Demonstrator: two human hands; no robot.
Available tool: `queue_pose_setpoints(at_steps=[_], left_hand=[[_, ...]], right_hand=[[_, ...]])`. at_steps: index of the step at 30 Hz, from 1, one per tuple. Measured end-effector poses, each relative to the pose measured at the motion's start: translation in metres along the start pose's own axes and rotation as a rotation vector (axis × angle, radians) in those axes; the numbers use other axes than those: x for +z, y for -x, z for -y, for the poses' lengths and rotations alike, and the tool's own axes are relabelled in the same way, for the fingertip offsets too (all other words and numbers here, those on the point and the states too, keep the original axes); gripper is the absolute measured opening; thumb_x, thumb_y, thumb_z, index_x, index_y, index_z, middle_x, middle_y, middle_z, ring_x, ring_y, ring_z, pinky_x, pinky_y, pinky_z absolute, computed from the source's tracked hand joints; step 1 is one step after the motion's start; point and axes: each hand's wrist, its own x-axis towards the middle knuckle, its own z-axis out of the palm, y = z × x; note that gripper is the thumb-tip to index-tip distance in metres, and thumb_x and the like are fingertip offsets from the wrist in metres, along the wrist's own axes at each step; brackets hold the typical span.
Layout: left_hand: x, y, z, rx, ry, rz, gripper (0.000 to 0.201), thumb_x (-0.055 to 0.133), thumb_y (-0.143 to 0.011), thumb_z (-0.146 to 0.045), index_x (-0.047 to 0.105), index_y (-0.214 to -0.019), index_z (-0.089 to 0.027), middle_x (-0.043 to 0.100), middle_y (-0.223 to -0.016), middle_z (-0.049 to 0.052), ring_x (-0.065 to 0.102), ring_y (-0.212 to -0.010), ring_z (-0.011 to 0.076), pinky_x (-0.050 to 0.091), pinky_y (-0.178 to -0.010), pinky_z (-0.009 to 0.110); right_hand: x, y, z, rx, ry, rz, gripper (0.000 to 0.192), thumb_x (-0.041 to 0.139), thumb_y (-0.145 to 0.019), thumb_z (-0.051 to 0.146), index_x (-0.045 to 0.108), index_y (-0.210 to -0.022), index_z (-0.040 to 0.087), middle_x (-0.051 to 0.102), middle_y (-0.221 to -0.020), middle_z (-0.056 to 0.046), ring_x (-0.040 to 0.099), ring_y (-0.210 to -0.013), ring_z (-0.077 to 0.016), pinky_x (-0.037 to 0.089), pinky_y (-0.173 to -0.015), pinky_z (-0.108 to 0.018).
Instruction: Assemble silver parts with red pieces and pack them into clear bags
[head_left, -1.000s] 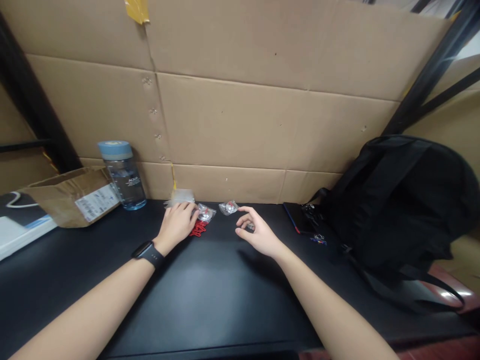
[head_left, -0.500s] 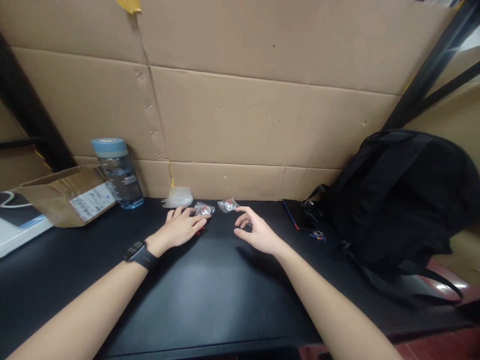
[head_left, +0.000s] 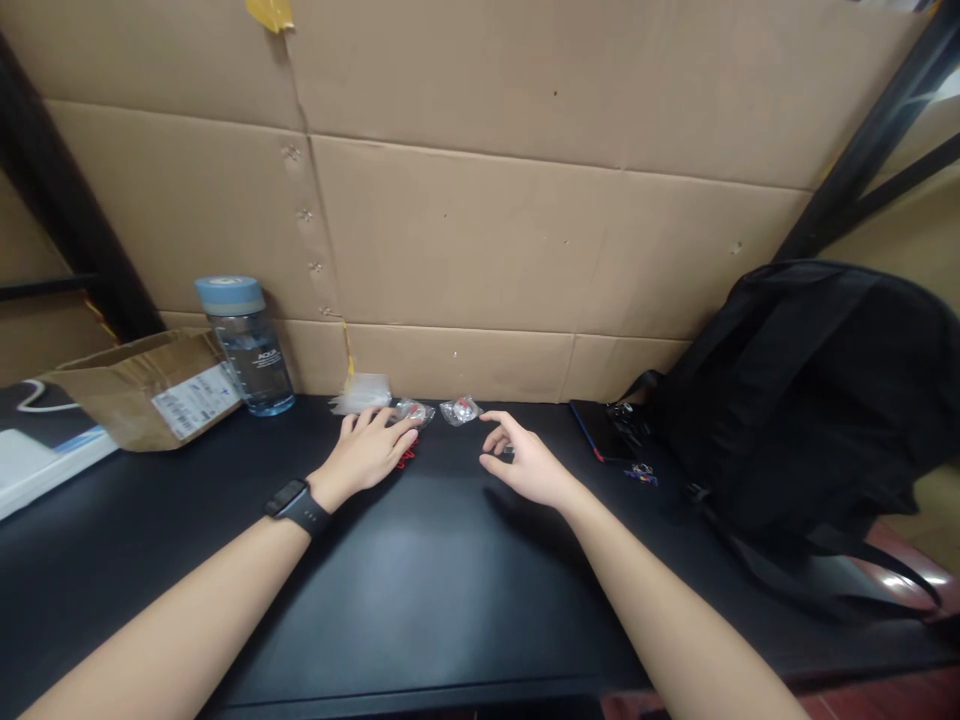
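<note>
Nearest, the front edge of the black table (head_left: pixel 420 600) runs along the bottom of the view, and the wide stretch of tabletop between the two forearms lies bare. Farther in, the left hand (head_left: pixel 367 452), a black watch (head_left: pixel 296 505) on its wrist, lies palm down with fingers loosely spread over a red piece (head_left: pixel 406 459), its fingertips touching one small clear packet (head_left: pixel 415 411). Just beside it to the right, the right hand (head_left: pixel 525 462) hovers with fingers curled and thumb and forefinger close together; whether they pinch anything I cannot tell. A second clear packet (head_left: pixel 459 409) lies just beyond that hand, and a stack of clear bags (head_left: pixel 361 392) sits by the cardboard wall (head_left: pixel 480 230) at the table's back edge. On the left stand one water bottle (head_left: pixel 244 345) and one cardboard box (head_left: pixel 146 385); on the right, one black backpack (head_left: pixel 810 400) fills the corner, with a dark phone (head_left: pixel 596 432) and keys (head_left: pixel 641 472) beside it.
</note>
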Motion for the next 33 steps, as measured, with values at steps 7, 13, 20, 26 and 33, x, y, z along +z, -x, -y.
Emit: queue_pose_setpoints(at_steps=[7,13,20,26,33], left_hand=[[-0.010,-0.005,0.004,0.005,0.059,-0.009,0.045,0.031,-0.102,-0.048,0.072,-0.099,-0.029,0.071,-0.114,0.009,0.052,-0.123,0.0311,0.028,-0.103,0.052],[-0.004,-0.007,0.012,-0.073,0.098,0.100,0.050,0.026,-0.103,-0.053,0.068,-0.122,-0.034,0.063,-0.138,0.005,0.044,-0.134,0.0336,0.023,-0.107,0.055],[-0.008,-0.012,0.015,-0.059,0.081,-0.001,0.049,0.030,-0.102,-0.051,0.070,-0.123,-0.031,0.062,-0.138,0.006,0.047,-0.129,0.0331,0.032,-0.103,0.051],[-0.020,-0.009,0.042,0.036,0.121,0.048,0.034,0.049,-0.093,-0.043,0.075,-0.109,-0.029,0.072,-0.119,0.005,0.061,-0.115,0.0298,0.040,-0.099,0.042],[-0.028,-0.007,0.043,0.065,0.191,0.106,0.029,0.059,-0.086,-0.047,0.076,-0.098,-0.027,0.077,-0.100,0.002,0.069,-0.093,0.0228,0.047,-0.086,0.031]], right_hand=[[-0.021,-0.002,-0.011,0.186,0.403,-0.163,0.038,0.068,-0.083,0.028,0.059,-0.120,0.027,0.066,-0.101,-0.005,0.061,-0.093,-0.0228,0.045,-0.081,-0.035],[-0.030,-0.003,-0.024,0.242,0.499,-0.114,0.023,0.068,-0.083,0.030,0.067,-0.105,0.024,0.065,-0.104,-0.008,0.060,-0.101,-0.0253,0.046,-0.088,-0.036],[-0.024,-0.002,-0.033,0.231,0.494,-0.037,0.032,0.067,-0.082,0.028,0.069,-0.114,0.026,0.068,-0.113,-0.009,0.061,-0.109,-0.0288,0.046,-0.096,-0.042],[-0.024,-0.005,-0.053,0.211,0.342,-0.052,0.063,0.073,-0.080,0.037,0.056,-0.140,0.028,0.065,-0.135,-0.009,0.061,-0.121,-0.0305,0.046,-0.104,-0.046],[-0.016,-0.009,-0.065,0.144,0.213,-0.085,0.045,0.075,-0.080,0.030,0.067,-0.125,0.029,0.074,-0.114,-0.006,0.069,-0.105,-0.0253,0.051,-0.097,-0.042]])
